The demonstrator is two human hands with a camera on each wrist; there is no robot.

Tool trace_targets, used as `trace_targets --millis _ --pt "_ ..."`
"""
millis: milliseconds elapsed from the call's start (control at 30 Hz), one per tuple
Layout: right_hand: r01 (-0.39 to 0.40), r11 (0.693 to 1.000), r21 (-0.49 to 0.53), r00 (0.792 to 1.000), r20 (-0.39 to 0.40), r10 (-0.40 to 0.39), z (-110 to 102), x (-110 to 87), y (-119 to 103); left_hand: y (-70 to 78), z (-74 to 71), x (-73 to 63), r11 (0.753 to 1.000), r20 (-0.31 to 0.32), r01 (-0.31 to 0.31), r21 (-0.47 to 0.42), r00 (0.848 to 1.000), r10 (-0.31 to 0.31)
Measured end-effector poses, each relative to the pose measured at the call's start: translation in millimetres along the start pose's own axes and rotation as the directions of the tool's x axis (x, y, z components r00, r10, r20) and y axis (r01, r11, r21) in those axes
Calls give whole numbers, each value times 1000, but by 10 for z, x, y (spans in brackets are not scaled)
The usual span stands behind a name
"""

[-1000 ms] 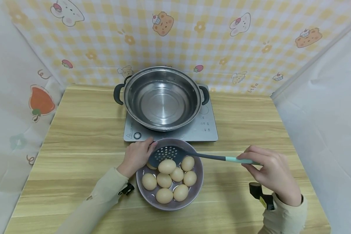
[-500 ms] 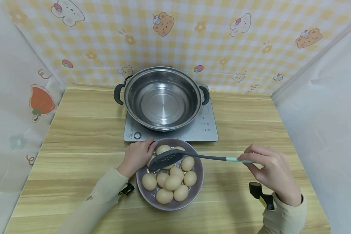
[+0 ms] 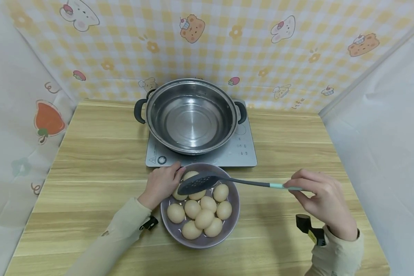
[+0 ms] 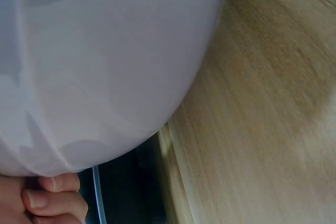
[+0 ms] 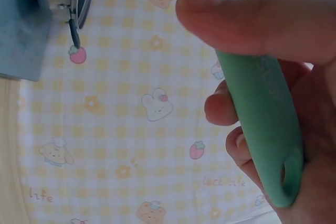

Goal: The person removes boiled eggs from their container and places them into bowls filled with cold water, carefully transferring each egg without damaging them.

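Note:
A purple-grey bowl (image 3: 232,228) holds several light-brown eggs (image 3: 204,219) in a little water; one egg lies on top of others near the front. At the bowl's back left, my left hand (image 3: 161,183) grips the rim, its curled fingers against the bowl's outside (image 4: 115,66) in the left wrist view. My right hand (image 3: 320,195) holds a slotted skimmer by its mint-green handle (image 5: 257,98), thumb across it. The skimmer's dark perforated head (image 3: 197,184) is tilted over the eggs at the back of the bowl, partly hiding them. No egg is visible on the head.
Behind the bowl, a wide steel pot (image 3: 193,122) with black side handles and what looks like water inside stands on a silver induction cooker (image 3: 224,157). A checked cloth (image 3: 248,50) hangs at the back of the wooden table (image 3: 100,145).
The skimmer head has tilted from near flat, and the egg at its front edge has rolled forward onto the others. My right hand has shifted slightly right; the left has stayed put.

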State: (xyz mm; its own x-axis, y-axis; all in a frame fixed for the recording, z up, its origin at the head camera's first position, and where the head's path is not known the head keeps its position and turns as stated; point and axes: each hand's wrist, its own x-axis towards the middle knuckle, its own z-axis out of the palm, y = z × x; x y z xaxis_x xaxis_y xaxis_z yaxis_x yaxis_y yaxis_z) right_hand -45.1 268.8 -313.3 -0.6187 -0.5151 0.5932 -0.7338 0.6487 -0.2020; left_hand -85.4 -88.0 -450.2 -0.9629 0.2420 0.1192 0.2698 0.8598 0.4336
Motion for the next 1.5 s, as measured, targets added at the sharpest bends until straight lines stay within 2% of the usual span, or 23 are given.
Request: trace_targets --millis 133,267,367,500,633,800,867,933,1033,1133,1200,1333,1500 --pt "-65 991 118 997 56 59 3 -65 48 -5 2 -4 1000 12 2 10 1000 -2" --pt "-168 956 243 981 140 137 33 -166 79 -13 14 0 1000 2 6 24 1000 -6" --pt "-226 928 296 967 183 177 73 -260 90 -10 19 6 1000 -18 12 4 1000 -12" --pt "-289 903 319 950 213 228 129 -418 94 -9 15 4 1000 -45 -7 -10 999 7" --pt "-380 871 311 923 193 334 159 -578 105 -13 16 10 1000 -48 -17 1 999 17" --pt "-472 843 258 880 68 471 206 -648 106 -7 11 7 1000 -35 -8 5 999 8" --pt "-522 827 209 845 -3 535 259 -624 102 -3 12 6 1000 -32 -5 11 999 5" --pt "-586 796 151 797 -68 600 329 -582 118 -1 15 3 1000 -29 -2 13 1000 3" --pt "-693 716 90 703 -140 698 464 -519 196 6 16 5 1000 -22 -2 14 1000 2" --pt "-772 631 77 615 -161 772 610 -477 344 12 12 7 1000 -14 -1 7 1000 1" --pt "-811 580 78 565 -157 810 700 -458 454 15 12 4 1000 -9 1 3 1000 -1" --pt "-864 498 76 491 -98 866 861 -414 640 8 23 -7 1000 -17 2 4 1000 -2" --pt "-897 437 58 436 -35 899 1037 -362 799 3 18 -9 1000 -30 4 11 1000 -3"
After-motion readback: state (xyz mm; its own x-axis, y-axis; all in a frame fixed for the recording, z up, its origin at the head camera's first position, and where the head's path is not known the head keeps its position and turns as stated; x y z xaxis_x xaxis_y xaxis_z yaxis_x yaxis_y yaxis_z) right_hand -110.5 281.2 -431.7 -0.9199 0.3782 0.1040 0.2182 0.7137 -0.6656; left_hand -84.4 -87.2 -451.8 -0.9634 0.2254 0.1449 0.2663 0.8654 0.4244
